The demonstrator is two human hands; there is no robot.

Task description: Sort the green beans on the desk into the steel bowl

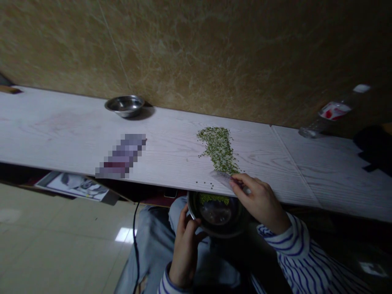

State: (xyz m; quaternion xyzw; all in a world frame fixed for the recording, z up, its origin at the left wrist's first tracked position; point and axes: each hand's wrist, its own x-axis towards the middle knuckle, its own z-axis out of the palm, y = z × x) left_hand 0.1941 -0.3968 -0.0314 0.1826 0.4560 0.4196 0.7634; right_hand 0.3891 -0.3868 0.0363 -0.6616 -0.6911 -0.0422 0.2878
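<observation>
Small green beans that look like mung beans (218, 147) lie spread in a band on the white wood-grain table (171, 155). My right hand (260, 198) pinches a thin, see-through plastic piece (221, 178), whose far end touches the table at the near end of the beans. Just below the table edge, my left hand (186, 245) grips the rim of a metal bowl (226, 233). More green beans (213, 199) sit inside this bowl, along its far side. A few dark specks (204, 183) dot the table close to the edge.
An empty-looking steel bowl (125, 107) stands near the wall. A blurred-out flat object (124, 155) lies left of the beans. At right are a clear bottle (333, 111) and a black item (375, 149). An open drawer (76, 188) and a cable (135, 241) are below.
</observation>
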